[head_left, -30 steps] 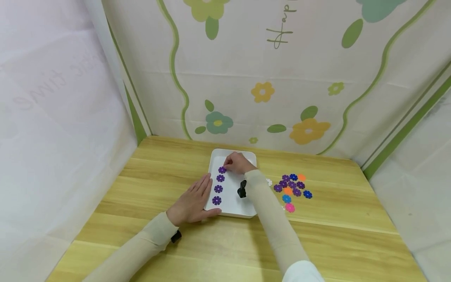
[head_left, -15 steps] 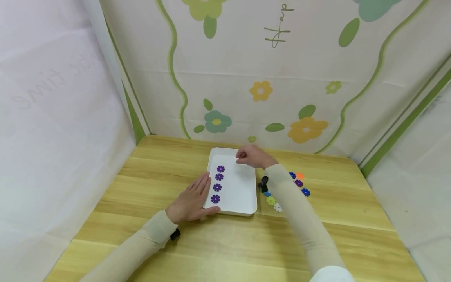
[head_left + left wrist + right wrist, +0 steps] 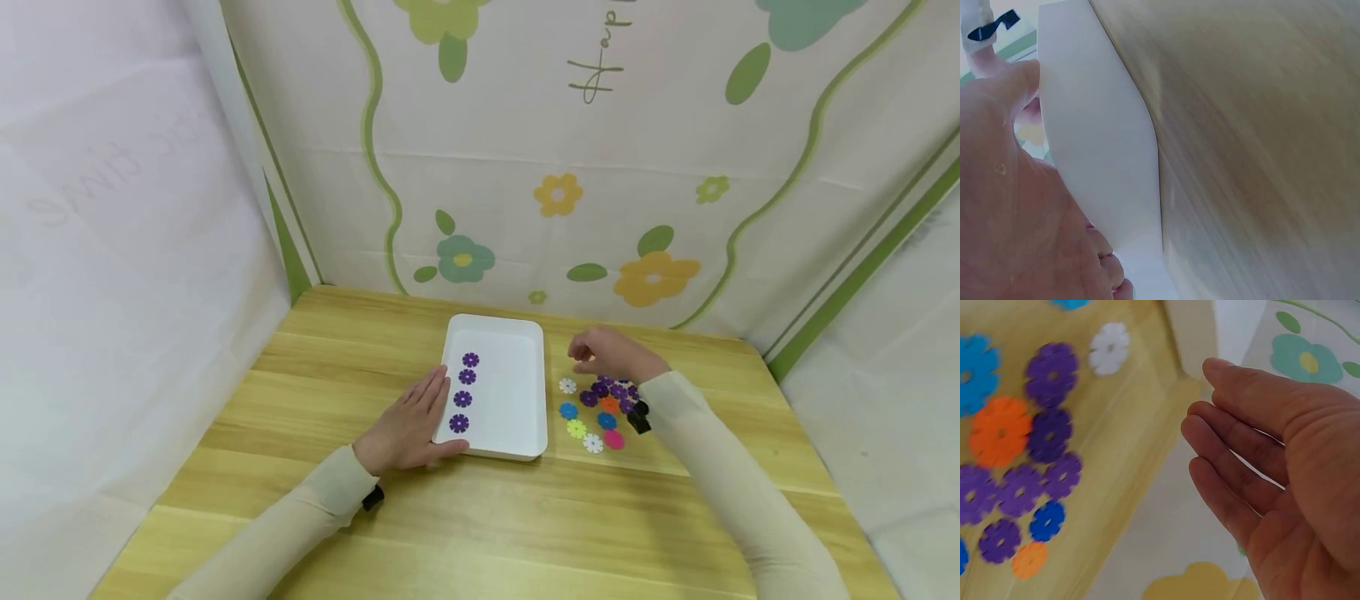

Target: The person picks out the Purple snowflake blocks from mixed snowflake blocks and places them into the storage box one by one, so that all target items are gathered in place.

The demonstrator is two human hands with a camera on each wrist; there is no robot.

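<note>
A shallow white tray (image 3: 501, 392) stands on the table, with purple snowflake discs (image 3: 462, 399) in a column along its left side. My left hand (image 3: 405, 423) rests on the tray's left rim and near corner, fingers straight. In the left wrist view that hand (image 3: 1029, 187) lies against the tray's white side wall (image 3: 1104, 137). Over the far edge of a loose group of coloured discs (image 3: 607, 421) hovers my right hand (image 3: 609, 352). The right wrist view shows this hand (image 3: 1272, 450) with loosely bent fingers and nothing between them, apart from the purple discs (image 3: 1052, 374).
The loose discs lie flat to the right of the tray, in purple, blue, orange, white, yellow and pink. A wooden table (image 3: 480, 533) extends around everything. Printed fabric walls (image 3: 487, 167) enclose its back and sides.
My right hand has moved right, from the topmost purple disc in the tray, out over the tray's edge to the loose discs. My left hand has stayed on the tray.
</note>
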